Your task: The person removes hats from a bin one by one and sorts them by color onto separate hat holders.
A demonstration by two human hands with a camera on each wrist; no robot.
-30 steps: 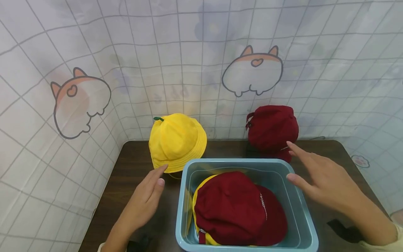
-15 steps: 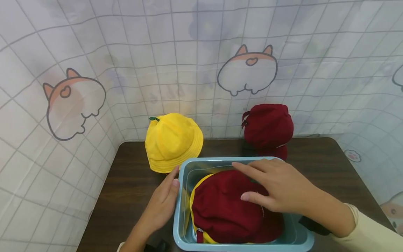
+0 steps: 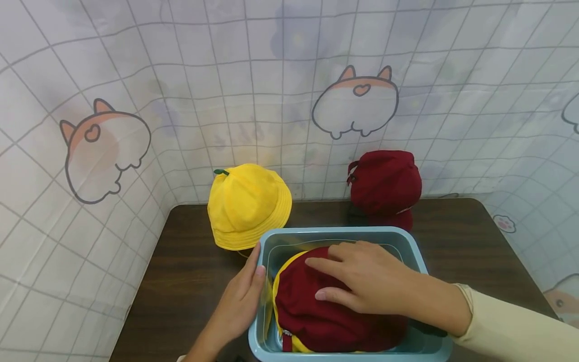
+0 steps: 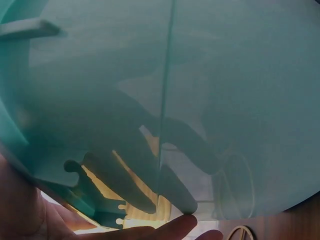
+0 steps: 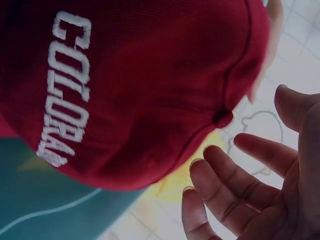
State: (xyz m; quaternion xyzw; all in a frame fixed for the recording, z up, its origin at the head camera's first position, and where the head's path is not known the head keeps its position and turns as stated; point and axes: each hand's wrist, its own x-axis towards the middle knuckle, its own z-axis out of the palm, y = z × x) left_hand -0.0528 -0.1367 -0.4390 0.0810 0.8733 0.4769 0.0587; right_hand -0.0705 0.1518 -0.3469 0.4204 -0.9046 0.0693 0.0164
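Observation:
A dark red baseball cap (image 3: 307, 322) lies in the light blue plastic tub (image 3: 334, 231), partly over something yellow (image 3: 288, 264), also fabric. Over the cap's crown reaches my right hand (image 3: 373, 279), fingers spread and lightly bent. White letters reading "COLORA" run across the cap (image 5: 165, 90) in the right wrist view, and the right fingers (image 5: 230, 195) curve loosely beside its top button. My left hand (image 3: 237, 304) rests with extended fingers along the tub's left wall, from outside. That wall (image 4: 235, 100) fills most of the left wrist view.
Behind the tub to the left sits a yellow bucket hat (image 3: 249, 203) with a green stem. Another dark red cap (image 3: 384, 183) stands at the back right, against the patterned curtain (image 3: 280, 125). The dark wooden table (image 3: 167, 291) carries everything.
My right hand has come in from the tub's right side and lowered over the red cap. My left hand has moved right to the tub's left wall. The hats behind stay put.

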